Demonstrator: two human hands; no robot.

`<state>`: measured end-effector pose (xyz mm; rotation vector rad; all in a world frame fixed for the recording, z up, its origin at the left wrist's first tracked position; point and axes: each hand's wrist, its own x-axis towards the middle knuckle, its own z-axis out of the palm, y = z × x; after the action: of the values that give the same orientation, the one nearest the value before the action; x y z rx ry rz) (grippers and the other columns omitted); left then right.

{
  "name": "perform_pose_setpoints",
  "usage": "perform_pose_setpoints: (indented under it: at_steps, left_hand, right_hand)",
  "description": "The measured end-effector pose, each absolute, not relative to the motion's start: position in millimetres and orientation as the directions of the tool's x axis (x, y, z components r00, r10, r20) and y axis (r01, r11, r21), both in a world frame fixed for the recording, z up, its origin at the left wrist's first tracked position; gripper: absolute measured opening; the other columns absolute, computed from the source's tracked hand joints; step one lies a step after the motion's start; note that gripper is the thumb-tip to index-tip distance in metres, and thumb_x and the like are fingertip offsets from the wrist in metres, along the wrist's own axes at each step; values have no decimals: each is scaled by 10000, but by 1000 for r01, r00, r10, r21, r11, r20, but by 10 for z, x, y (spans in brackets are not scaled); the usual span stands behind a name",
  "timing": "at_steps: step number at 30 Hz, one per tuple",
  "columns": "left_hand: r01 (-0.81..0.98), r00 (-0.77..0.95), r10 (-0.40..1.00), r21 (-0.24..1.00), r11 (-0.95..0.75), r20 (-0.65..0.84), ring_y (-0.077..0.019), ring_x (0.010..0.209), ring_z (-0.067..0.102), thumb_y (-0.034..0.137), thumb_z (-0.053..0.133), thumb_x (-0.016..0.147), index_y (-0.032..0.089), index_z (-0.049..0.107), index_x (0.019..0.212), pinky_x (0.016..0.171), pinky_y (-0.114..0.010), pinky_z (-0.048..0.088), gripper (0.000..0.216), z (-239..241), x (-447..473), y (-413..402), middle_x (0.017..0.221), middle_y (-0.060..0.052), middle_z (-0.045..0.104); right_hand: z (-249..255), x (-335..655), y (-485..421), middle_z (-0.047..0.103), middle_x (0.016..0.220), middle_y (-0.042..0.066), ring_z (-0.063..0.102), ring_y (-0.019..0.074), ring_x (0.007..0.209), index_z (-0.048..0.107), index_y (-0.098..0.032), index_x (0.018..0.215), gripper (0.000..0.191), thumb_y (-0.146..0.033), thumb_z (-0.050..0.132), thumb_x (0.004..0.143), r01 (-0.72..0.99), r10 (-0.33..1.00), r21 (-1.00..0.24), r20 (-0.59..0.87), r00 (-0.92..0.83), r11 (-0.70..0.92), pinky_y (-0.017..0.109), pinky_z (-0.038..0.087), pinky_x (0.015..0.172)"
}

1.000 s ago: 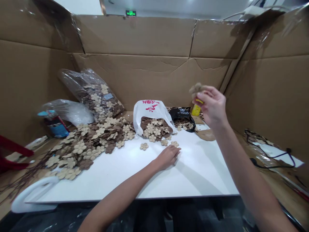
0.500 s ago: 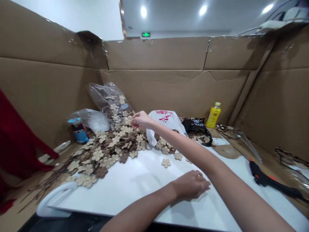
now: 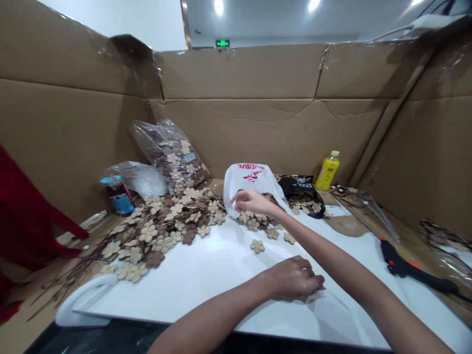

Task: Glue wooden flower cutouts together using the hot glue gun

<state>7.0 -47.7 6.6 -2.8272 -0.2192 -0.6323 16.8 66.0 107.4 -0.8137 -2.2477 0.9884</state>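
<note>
1. As I look down through the head camera, tan cardboard walls (image 3: 239,137) box in the back and both sides of the bench, with clear tape over their seams.
2. A white rectangular board (image 3: 206,280) fills the middle, and its near edge passes beneath both forearms. A white plastic handle (image 3: 84,300) sits at its near left corner, and a dark red shape (image 3: 29,211) hangs beyond it on the left.
3. Beige and brown five-petalled flower cutouts (image 3: 165,226) lie heaped along the board's far left edge, with thin brown twigs (image 3: 77,268) trailing from the heap. One loose flower cutout (image 3: 257,246) lies apart on the white surface.
4. Behind them stand a clear plastic bag of flowers (image 3: 169,152), a white carrier bag with red print (image 3: 243,177), a black plastic bag (image 3: 302,189) and a yellow bottle (image 3: 327,172).
5. A black-and-orange glue gun (image 3: 405,265) lies near the right edge.
6. The right hand (image 3: 254,201) reaches out with its fingers loosely open, just before the white bag and above the spilled flowers; I see nothing held.
7. The left hand (image 3: 295,279) rests on the board, fingers curled; I cannot tell whether it grips anything. A wide stretch of white board lies between it and the heap.
</note>
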Motion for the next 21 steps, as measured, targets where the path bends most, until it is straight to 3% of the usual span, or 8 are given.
perform_pose_setpoints:
  at_steps: [4, 9, 12, 16, 21]
  left_hand:
    - [88, 871, -22, -199, -976, 490, -147, 586, 527, 282, 414, 874, 141, 564, 822, 602, -267, 395, 212, -14, 132, -499, 545, -22, 534]
    - [17, 852, -85, -189, -982, 516, -140, 532, 509, 289, 407, 868, 145, 582, 815, 562, -273, 405, 233, -48, 171, -490, 511, -17, 508]
    - [-10, 828, -93, -151, -989, 553, -150, 578, 537, 278, 418, 850, 147, 598, 809, 586, -286, 430, 226, 1, 144, -500, 566, -47, 564]
    - [75, 731, 17, -55, -996, 682, -195, 765, 588, 222, 413, 816, 143, 613, 881, 696, -330, 462, 224, 65, 67, -477, 748, -92, 655]
    - [210, 695, 204, 76, -975, 690, -202, 735, 592, 190, 377, 819, 151, 614, 930, 647, -351, 461, 264, 105, -41, -407, 721, -89, 657]
  right_hand:
    - [516, 754, 419, 639, 729, 32, 554, 145, 621, 674, -142, 800, 184, -225, 620, 645, 513, 761, -678, 106, -640, 526, 231, 395, 546]
    - [84, 900, 234, 586, 697, -1, 520, 132, 638, 654, -164, 921, 431, -253, 757, 512, 521, 809, -719, 97, -580, 460, 215, 386, 544]
    - [40, 890, 152, 547, 642, -23, 498, 114, 606, 646, -159, 874, 371, -208, 749, 520, 439, 822, -810, 89, -562, 388, 212, 387, 535]
    - [81, 945, 92, 592, 708, 20, 530, 134, 636, 619, -161, 774, 209, -285, 695, 624, 159, 862, -956, 140, -487, 246, 243, 426, 552]
    - [216, 1171, 205, 570, 616, 3, 500, 101, 530, 600, -147, 745, 303, -430, 659, 654, -43, 926, -983, 182, -331, 178, 231, 417, 500]
